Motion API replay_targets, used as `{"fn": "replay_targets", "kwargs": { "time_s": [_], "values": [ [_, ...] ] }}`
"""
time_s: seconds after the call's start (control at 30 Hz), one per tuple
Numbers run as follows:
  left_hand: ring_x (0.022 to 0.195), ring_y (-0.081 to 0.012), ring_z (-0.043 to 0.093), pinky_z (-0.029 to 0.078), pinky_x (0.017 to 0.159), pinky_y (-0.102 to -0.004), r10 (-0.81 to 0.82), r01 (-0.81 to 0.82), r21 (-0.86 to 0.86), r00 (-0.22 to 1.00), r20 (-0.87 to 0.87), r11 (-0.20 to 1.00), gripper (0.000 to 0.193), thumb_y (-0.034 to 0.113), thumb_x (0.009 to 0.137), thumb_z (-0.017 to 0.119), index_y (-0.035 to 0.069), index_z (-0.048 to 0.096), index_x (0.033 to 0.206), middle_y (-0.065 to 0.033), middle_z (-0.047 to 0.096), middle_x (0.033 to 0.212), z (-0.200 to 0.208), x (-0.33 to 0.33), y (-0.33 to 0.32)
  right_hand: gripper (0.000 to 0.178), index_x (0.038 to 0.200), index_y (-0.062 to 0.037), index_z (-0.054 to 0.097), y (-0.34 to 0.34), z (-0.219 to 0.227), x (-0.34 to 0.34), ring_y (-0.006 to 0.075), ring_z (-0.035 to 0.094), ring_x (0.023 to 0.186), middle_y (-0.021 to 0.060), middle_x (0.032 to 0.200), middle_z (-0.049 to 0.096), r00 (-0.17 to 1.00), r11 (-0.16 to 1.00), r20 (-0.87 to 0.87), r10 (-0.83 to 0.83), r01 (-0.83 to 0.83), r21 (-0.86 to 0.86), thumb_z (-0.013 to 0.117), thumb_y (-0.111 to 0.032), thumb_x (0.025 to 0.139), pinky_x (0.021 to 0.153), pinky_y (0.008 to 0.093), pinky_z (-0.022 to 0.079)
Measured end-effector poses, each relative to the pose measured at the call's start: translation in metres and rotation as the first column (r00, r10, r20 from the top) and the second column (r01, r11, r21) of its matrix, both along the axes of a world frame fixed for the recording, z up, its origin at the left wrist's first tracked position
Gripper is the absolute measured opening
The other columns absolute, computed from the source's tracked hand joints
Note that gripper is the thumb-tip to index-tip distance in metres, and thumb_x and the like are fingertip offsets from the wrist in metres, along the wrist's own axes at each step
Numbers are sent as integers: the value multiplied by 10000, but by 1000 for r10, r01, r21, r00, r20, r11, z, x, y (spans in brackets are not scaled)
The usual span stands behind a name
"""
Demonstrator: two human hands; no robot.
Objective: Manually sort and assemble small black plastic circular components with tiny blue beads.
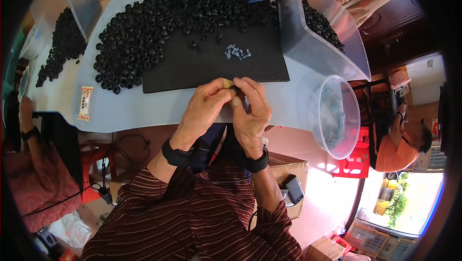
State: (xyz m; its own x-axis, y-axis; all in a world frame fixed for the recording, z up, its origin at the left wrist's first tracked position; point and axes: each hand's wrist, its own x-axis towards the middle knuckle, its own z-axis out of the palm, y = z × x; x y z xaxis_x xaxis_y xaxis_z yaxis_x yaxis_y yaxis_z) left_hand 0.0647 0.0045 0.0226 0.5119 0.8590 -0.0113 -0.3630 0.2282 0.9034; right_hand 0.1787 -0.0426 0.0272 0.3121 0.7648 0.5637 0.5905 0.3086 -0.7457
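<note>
By the dark mat's [192,71] near edge, 1 small dark piece [234,89] sits pinched between the fingertips of the left hand [206,103] and right hand [252,104], each grip closed around it. From it, pale-blue bits [237,52] lie at 12 o'clock and a heap of black pieces [132,44] spreads toward 10–11 o'clock on the pale surface [115,111].

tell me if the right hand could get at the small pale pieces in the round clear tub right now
Probably yes: the small pale pieces sit in an open round tub right of the right hand, nothing visible in between, though it and the left hand pinch a small black piece.
</note>
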Motion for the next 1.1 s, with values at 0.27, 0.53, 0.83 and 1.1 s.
{"fn": "replay_targets", "kwargs": {
  "time_s": [0.27,0.53,0.83,1.1],
  "values": [
    [712,-36,461,383,657,-197,-6,7,40,1000,-25,999,162,119,926,529,-9,628,942,43,557,770,-1,-2,1,406,1110,-41,661,-3,5,2,177,624,885,102,1109,601,977,990,-205,56,-80,-114,612,113,738,769,275,524],
    [729,-34,448,376,668,-192,2,-2,-13,1000,-1,1000,178,129,937,531,-12,626,989,40,550,808,0,0,-1,404,1112,-43,653,-1,7,2,162,614,867,87,1119,593,974,988,-211,78,-103,-111,605,113,742,762,265,517],
    [718,-31,439,363,645,-197,-5,10,74,997,-75,997,172,139,941,535,-8,622,927,42,548,786,3,-1,-1,372,1071,-21,651,-1,1,2,191,609,887,96,1102,602,976,995,-210,60,-76,-68,603,119,730,754,273,516],
    [767,-43,505,416,704,-199,-1,1,0,1000,-26,1000,168,140,937,561,-10,636,945,24,591,819,9,2,-1,385,1087,-29,652,-5,2,4,200,611,881,111,1097,608,976,997,-214,41,-55,-63,610,101,728,775,284,512]
  ]
}}
